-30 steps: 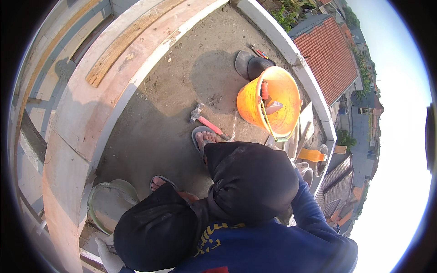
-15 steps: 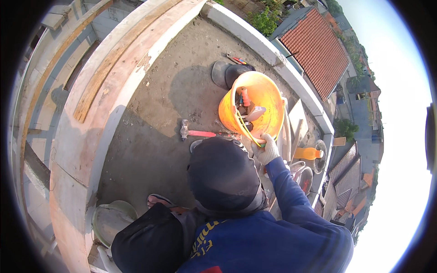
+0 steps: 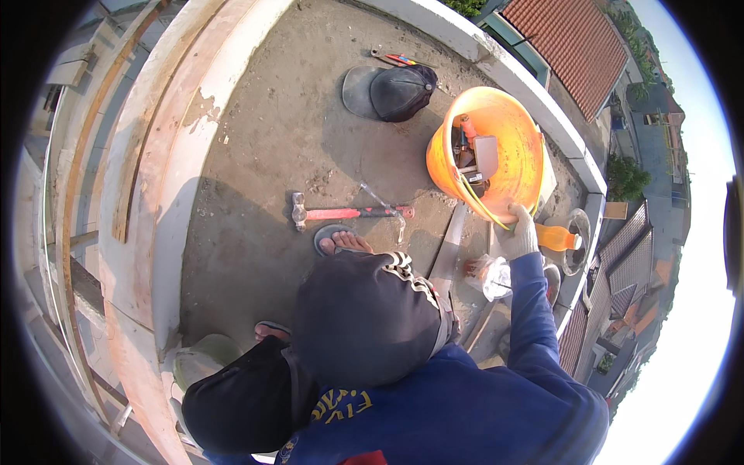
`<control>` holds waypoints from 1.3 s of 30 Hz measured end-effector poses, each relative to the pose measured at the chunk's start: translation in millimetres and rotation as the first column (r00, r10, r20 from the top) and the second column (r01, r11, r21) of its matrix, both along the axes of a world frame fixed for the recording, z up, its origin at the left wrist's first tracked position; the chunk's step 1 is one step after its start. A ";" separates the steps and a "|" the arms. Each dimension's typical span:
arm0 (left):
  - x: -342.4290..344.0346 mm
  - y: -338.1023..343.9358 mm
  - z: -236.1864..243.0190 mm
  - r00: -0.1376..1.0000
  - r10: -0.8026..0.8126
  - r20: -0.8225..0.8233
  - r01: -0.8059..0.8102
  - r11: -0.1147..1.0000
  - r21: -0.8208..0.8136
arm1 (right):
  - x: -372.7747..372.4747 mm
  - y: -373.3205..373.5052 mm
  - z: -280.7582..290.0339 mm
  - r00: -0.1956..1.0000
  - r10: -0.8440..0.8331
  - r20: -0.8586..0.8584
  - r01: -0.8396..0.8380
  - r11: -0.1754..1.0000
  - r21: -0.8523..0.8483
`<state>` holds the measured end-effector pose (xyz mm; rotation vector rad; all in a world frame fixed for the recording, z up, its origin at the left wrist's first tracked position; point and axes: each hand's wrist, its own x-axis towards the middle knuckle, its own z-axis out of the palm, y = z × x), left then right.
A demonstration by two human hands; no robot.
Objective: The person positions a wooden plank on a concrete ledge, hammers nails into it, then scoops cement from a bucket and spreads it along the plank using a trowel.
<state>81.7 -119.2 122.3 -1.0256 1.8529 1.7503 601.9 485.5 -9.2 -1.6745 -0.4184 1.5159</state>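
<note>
My right hand (image 3: pixel 521 235), in a pale glove, grips the near rim of an orange bucket (image 3: pixel 523 167) with a yellow handle. The bucket leans so that its mouth faces me. Inside lie several tools, among them one with a red-orange grip (image 3: pixel 468 128) and a flat greyish block-like piece (image 3: pixel 486 156); the others are too jumbled to name. Left of the bucket, a hammer (image 3: pixel 341 213) with a red and black handle lies on the cement floor. My left hand does not show. My dark-trousered knees (image 3: pixel 360 322) are bent in front of me.
A black cap (image 3: pixel 394 91) lies beyond the hammer. Near my right arm are a saw-like blade (image 3: pixel 448 252), a clear plastic bag (image 3: pixel 494 277) and an orange bottle (image 3: pixel 555 238). Low walls border the floor; a plank (image 3: pixel 143 155) tops the left one. Rooftops (image 3: pixel 570 50) lie beyond the right wall.
My right hand has shifted the bucket to the right, away from the hammer and cap. The long blade and plastic bag now show more fully. The view has shifted slightly too.
</note>
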 end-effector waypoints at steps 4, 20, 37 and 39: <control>-2.2 10.0 1.9 1.000 0.003 0.005 -0.003 1.000 0.001 | 78.5 11.4 -35.6 0.995 -0.093 -0.021 0.093 0.996 -0.016; 3.1 45.4 21.8 0.996 0.000 -0.084 0.005 0.998 0.059 | -165.7 99.5 108.5 0.170 0.188 0.967 -0.919 0.384 0.086; -24.3 286.4 49.0 0.578 -0.811 -0.093 0.811 0.583 -0.043 | -118.0 197.5 205.4 0.182 0.422 0.888 -0.958 0.279 0.064; -26.0 319.1 49.4 0.493 -0.861 -0.127 0.867 0.499 -0.020 | -67.3 174.4 248.9 0.292 0.402 0.868 -0.892 0.441 0.096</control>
